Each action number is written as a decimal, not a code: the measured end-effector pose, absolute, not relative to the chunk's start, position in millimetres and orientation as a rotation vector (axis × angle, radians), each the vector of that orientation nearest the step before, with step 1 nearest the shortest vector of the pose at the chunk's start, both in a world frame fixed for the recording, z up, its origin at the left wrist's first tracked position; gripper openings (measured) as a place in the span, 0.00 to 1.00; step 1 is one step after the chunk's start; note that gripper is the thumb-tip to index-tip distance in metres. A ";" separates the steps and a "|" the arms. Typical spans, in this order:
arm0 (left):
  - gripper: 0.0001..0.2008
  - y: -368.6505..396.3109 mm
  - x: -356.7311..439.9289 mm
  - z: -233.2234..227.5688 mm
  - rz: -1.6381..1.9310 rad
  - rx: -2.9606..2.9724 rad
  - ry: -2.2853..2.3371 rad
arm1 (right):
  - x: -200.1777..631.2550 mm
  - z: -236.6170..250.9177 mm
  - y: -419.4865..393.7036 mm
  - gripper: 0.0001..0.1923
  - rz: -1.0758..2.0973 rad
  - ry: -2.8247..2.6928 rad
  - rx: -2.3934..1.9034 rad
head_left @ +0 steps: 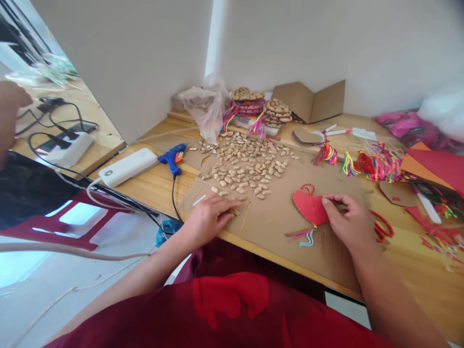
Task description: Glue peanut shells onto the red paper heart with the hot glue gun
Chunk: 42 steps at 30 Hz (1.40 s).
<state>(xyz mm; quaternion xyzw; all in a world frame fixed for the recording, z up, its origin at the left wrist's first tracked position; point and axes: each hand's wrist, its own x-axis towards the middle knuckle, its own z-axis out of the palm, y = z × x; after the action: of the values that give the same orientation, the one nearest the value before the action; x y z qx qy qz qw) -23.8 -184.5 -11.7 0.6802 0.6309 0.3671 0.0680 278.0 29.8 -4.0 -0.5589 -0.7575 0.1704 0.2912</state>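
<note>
"What is your right hand doing?"

"My right hand [350, 220] is closed on the right edge of a red heart [308, 205], thumb and fingers pinching it. The heart is over the near part of the cardboard sheet [282, 251], right of the loose peanuts [246, 164]. I can't tell whether it is lying flat or slightly raised."

"What hangs from it?"

"A red cord loop [308, 187] stands at its top, and thin coloured strands [306, 237], some pale blue, trail from its point."

"And your left?"

"My left hand [210, 217] rests by the near edge of the table, fingers bent together, with a peanut [235, 212] at the tips. I can't tell if I'm gripping that one or only touching it."

"What lies about you?"

"Beyond my left hand there's a blue glue gun [173, 158], just beside a white box [128, 166]. Bright tassels [384, 162] lie beyond my right hand, and a thick red cord [384, 227] is just beside it. At the far left I see a co-worker's arm [9, 111]."
</note>
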 end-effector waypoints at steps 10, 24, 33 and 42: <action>0.17 -149.5 -91.5 13.8 1.120 1.737 2.472 | 283.5 -14.5 39.9 0.22 0.436 -2.050 -1.482; 0.18 -94.2 -137.7 19.2 0.829 1.298 2.758 | 282.2 -14.0 41.4 0.22 0.454 -2.045 -1.467; 0.16 -83.2 -145.0 8.8 0.892 1.285 2.748 | 276.6 -9.1 31.5 0.18 0.427 -2.026 -1.422; 0.16 -103.4 -129.7 21.8 1.037 1.349 2.651 | 282.9 -13.2 40.4 0.20 0.463 -2.071 -1.471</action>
<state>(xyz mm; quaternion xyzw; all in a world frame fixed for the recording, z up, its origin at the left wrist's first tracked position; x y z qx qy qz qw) -129.7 -103.4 21.8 0.4281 0.8416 0.3292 -0.0044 282.9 40.4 -13.2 -0.5476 -0.7709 0.1722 0.2760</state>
